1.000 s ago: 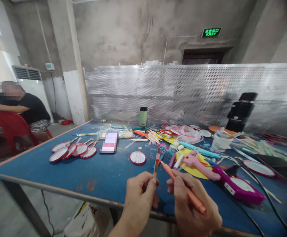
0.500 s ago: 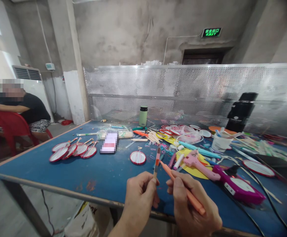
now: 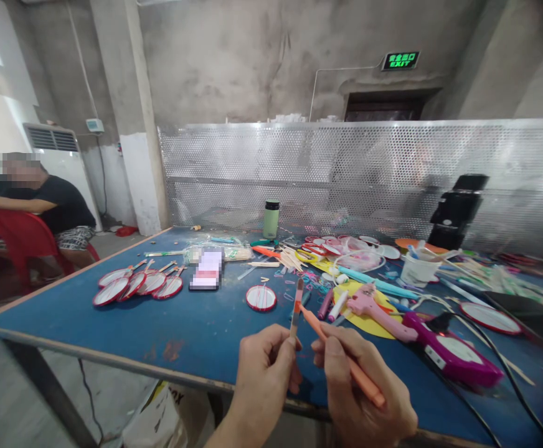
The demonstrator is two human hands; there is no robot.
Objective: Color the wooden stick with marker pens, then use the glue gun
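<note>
My left hand pinches a thin flat wooden stick and holds it upright over the near edge of the blue table. The stick carries an orange patch low down. My right hand grips an orange marker pen. The pen's tip touches the stick at the orange patch. Both hands hover close together just above the table's front edge.
Several red-rimmed round paper fans lie at the left, one more ahead of my hands. A pink glue gun, a purple glue gun, cables, a white cup, markers and sticks crowd the right. A green bottle stands before the perforated metal screen. A person sits far left.
The pen's tip has slid a little left and up along the stick. My left hand and the stick have stayed put.
</note>
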